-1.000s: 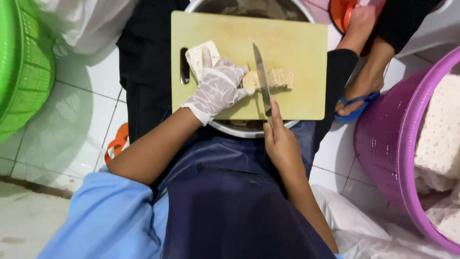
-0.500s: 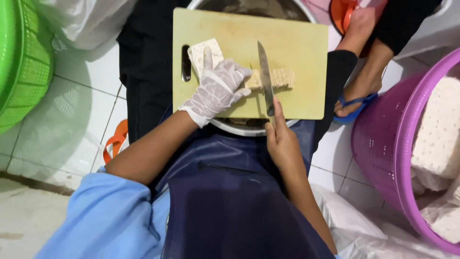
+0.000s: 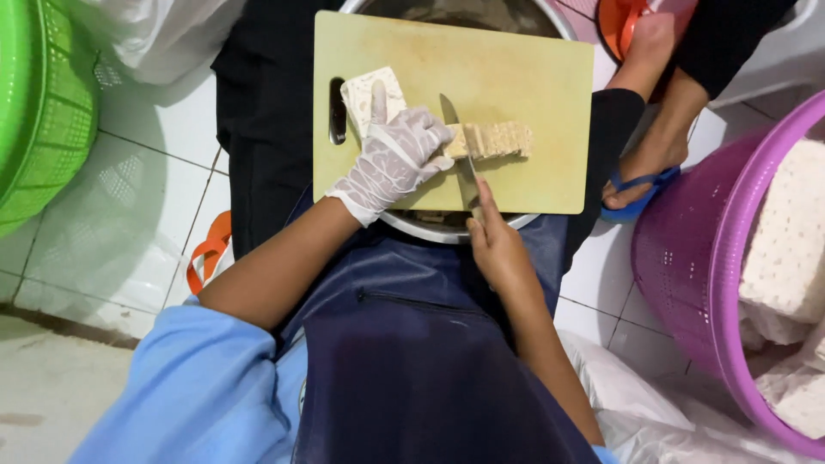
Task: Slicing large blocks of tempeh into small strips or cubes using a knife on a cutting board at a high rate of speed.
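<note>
A pale block (image 3: 485,139) of pressed food, probably tempeh, is being cut on a yellow board (image 3: 533,77). The board is laid across the rim of a metal bowl (image 3: 507,225), so it probably serves as a raised work surface over the lap, and what is cut can perhaps be pushed into the bowl. What is inside the bowl is hidden by the board.

The block is pressed down by the left hand (image 3: 394,159), which is covered by a thin white glove; the fingers are curled over the near end of the block, close beside the blade, so the block is kept from sliding. A knife (image 3: 457,142) is gripped by the bare right hand (image 3: 498,249), closed around the handle with the forefinger stretched along the back of the blade, likely for steadier control. The blade is set across the block, whose right part appears already cut into thin slices that stand together. A second, uncut white piece (image 3: 365,90) is lying on the board, partly under the left forefinger, near the handle slot.

At the right, a purple basket (image 3: 679,258) is filled with large pale slabs (image 3: 791,241). At the left, a green basket (image 3: 43,112) is seen; its contents cannot be told. Another person's foot in a blue sandal (image 3: 640,172) is placed beside the board.
</note>
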